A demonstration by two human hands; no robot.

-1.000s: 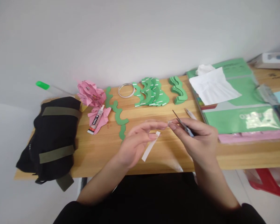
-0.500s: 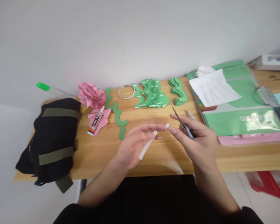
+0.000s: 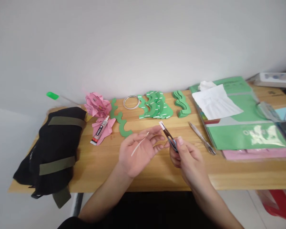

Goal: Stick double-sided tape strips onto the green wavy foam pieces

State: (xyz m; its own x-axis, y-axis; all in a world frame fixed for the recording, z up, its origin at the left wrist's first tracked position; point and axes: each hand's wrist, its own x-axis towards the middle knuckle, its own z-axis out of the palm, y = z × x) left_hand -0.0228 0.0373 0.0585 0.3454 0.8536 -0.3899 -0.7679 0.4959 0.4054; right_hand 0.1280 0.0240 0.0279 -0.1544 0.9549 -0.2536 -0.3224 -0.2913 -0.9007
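My right hand [image 3: 188, 154] grips small scissors [image 3: 169, 137] with dark blades and bluish handles, their tips pointing up and left. A short white piece of tape [image 3: 161, 124] is at the blade tips, close to my left index fingertip; whether that finger touches it I cannot tell. My left hand [image 3: 139, 152] is turned palm up, fingers half curled, with a narrow white tape strip [image 3: 140, 144] held under the thumb and hanging across the palm. Beyond the hands lie wavy green foam-like pieces with white strips on them [image 3: 157, 105] and a tape roll [image 3: 131, 102].
To the left are a black pouch [image 3: 58, 146], pink folded paper [image 3: 98, 105], a glue tube [image 3: 99, 131] and wavy green pieces [image 3: 122, 125]. Further right are stacked green pieces [image 3: 182, 105], a pen [image 3: 202, 138] and a green packet [image 3: 248, 135] bearing a white tissue [image 3: 218, 103].
The scissors have swung to point left, with the small white piece now at their tips. My left palm has turned upward, and its strip shows edge-on. The view has tilted up slightly.
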